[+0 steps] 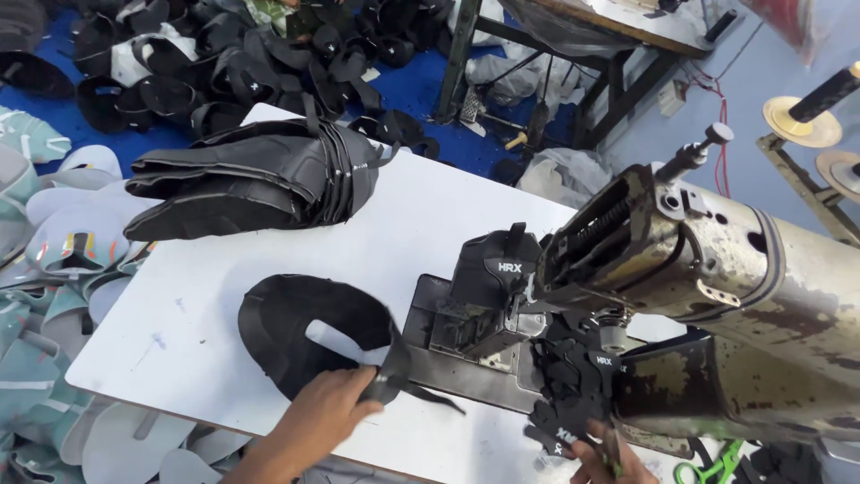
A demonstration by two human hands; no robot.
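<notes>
My left hand [322,414] pinches the end of a flat black shoe upper [296,336] lying on the white table [430,206]. A thin black strap trails from that end toward the machine base. My right hand [605,459] shows only partly at the bottom edge, fingers touching a pile of small black cut pieces [573,376] on the machine bed. Whether it grips one I cannot tell. A sewn black shoe upper [493,269] sits on the post of the worn sewing machine [717,287].
A stack of black uppers [260,179] lies at the table's far left. Many black pieces [224,54] cover the blue floor behind. Pale teal and white pieces [54,269] pile at the left. Green-handled scissors [708,468] lie at bottom right. A metal table frame [582,54] stands behind.
</notes>
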